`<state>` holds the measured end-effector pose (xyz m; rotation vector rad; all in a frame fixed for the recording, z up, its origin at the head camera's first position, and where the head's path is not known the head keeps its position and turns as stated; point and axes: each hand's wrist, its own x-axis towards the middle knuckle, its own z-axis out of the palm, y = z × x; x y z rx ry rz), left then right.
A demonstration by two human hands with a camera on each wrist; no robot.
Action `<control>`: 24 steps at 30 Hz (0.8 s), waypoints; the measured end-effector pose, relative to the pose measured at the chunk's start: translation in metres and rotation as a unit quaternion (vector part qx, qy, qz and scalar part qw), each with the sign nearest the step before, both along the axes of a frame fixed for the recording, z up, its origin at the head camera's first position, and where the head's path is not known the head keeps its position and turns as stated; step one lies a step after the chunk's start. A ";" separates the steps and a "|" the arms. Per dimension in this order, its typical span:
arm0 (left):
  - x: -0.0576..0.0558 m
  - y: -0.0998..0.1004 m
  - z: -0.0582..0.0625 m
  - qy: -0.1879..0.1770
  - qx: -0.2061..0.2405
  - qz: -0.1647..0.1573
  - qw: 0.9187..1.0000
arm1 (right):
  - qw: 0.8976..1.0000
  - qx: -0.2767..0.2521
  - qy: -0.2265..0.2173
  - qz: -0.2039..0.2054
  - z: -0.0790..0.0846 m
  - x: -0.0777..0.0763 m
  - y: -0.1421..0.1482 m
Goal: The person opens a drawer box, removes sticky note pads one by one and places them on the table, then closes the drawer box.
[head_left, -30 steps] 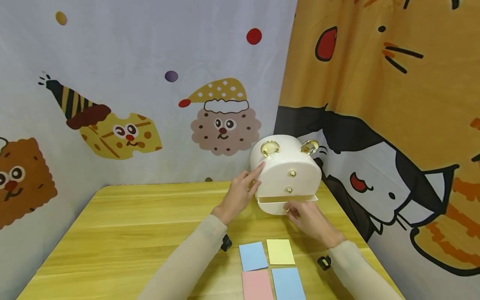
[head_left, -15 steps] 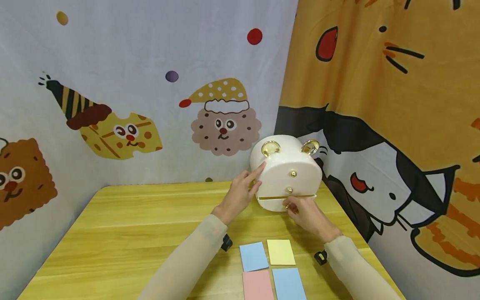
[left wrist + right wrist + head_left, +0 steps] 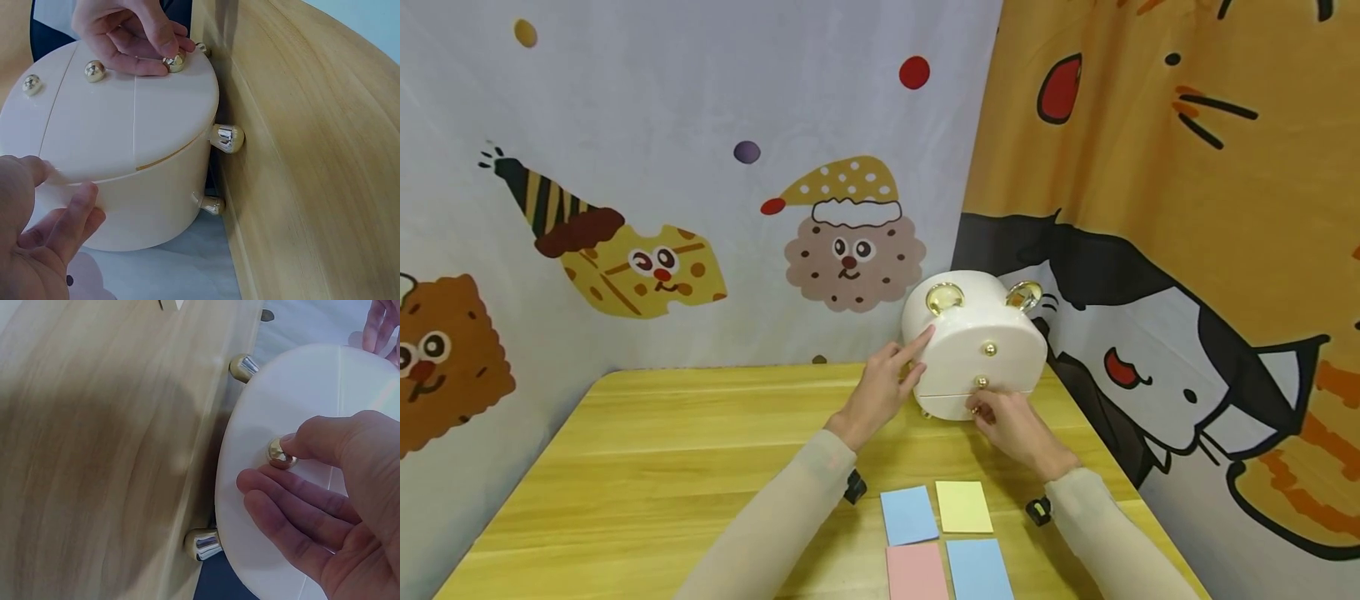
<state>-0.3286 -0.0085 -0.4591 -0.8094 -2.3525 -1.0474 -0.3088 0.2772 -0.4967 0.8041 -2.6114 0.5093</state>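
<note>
A white rounded drawer box [image 3: 958,358] with gold ears [image 3: 929,297] stands at the table's back right. Three drawers, each with a gold knob, make up its front. The bottom drawer [image 3: 938,407] sits nearly flush; in the left wrist view a thin gap shows at one end of its edge. My right hand [image 3: 1017,429] pinches that drawer's knob [image 3: 281,454] between thumb and fingers. My left hand [image 3: 874,392] rests with its fingers extended against the box's left side, fingertips at the front edge near the top.
Two blue sticky note pads [image 3: 910,515] [image 3: 980,570], a yellow one [image 3: 964,507] and a pink one [image 3: 917,573] lie in front on the wooden table [image 3: 700,467]. Printed cloth [image 3: 662,100] hangs close behind and to the right. Gold feet [image 3: 228,139] hold the box up.
The bottom drawer has slid back into the box, from clearly pulled out to nearly flush. My right hand has moved inward with its knob; my left hand has stayed against the box.
</note>
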 end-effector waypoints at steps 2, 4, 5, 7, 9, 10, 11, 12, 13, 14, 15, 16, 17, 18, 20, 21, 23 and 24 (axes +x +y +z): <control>0.000 0.000 0.000 0.001 -0.002 0.002 1.000 | 1.000 0.002 0.003 0.004 0.000 -0.001 -0.001; 0.000 0.000 0.000 0.004 -0.004 0.004 1.000 | 1.000 0.011 0.010 0.013 0.000 -0.003 -0.003; 0.000 -0.001 -0.001 0.004 -0.004 0.005 1.000 | 1.000 0.016 0.016 0.019 -0.001 -0.004 -0.004; -0.001 -0.001 -0.001 0.006 -0.003 0.006 1.000 | 0.999 0.022 0.022 0.027 -0.001 -0.006 -0.005; -0.002 -0.002 -0.001 0.006 -0.002 0.005 1.000 | 0.999 0.027 0.023 0.032 -0.001 -0.008 -0.006; -0.002 -0.002 -0.002 0.006 -0.001 0.005 1.000 | 0.999 0.027 0.020 0.031 0.000 -0.009 -0.007; -0.002 -0.002 -0.001 0.005 0.000 0.005 1.000 | 0.999 0.025 0.017 0.031 0.000 -0.009 -0.007; -0.002 -0.002 -0.001 0.005 0.000 0.005 1.000 | 0.999 0.024 0.011 0.029 0.001 -0.009 -0.007; -0.003 -0.002 -0.002 0.003 0.000 0.005 1.000 | 0.999 0.022 0.007 0.029 0.001 -0.010 -0.007; -0.003 -0.002 -0.001 0.002 -0.001 0.006 1.000 | 0.999 0.020 0.005 0.029 0.001 -0.010 -0.007; -0.002 -0.002 -0.001 0.001 -0.001 0.006 1.000 | 0.999 0.018 0.004 0.029 0.001 -0.010 -0.007; -0.003 -0.002 -0.001 0.001 -0.001 0.005 1.000 | 0.999 0.016 0.003 0.029 0.000 -0.011 -0.007; -0.002 -0.002 0.000 0.001 -0.002 0.005 1.000 | 0.999 0.013 0.003 0.030 -0.001 -0.011 -0.006; -0.002 -0.003 0.000 0.001 -0.002 0.005 1.000 | 0.999 0.011 0.003 0.030 -0.003 -0.012 -0.006; -0.002 -0.003 0.001 0.002 -0.002 0.004 1.000 | 1.000 0.007 0.001 0.030 -0.007 -0.013 -0.005; -0.002 -0.003 0.002 0.002 -0.001 0.004 1.000 | 1.000 0.006 -0.002 0.030 -0.008 -0.013 -0.004; -0.001 -0.002 0.003 0.001 -0.002 0.004 1.000 | 0.999 0.002 -0.010 0.030 -0.010 -0.014 -0.004; -0.001 -0.002 0.003 0.001 -0.003 0.003 1.000 | 0.999 0.001 -0.013 0.031 -0.011 -0.015 -0.004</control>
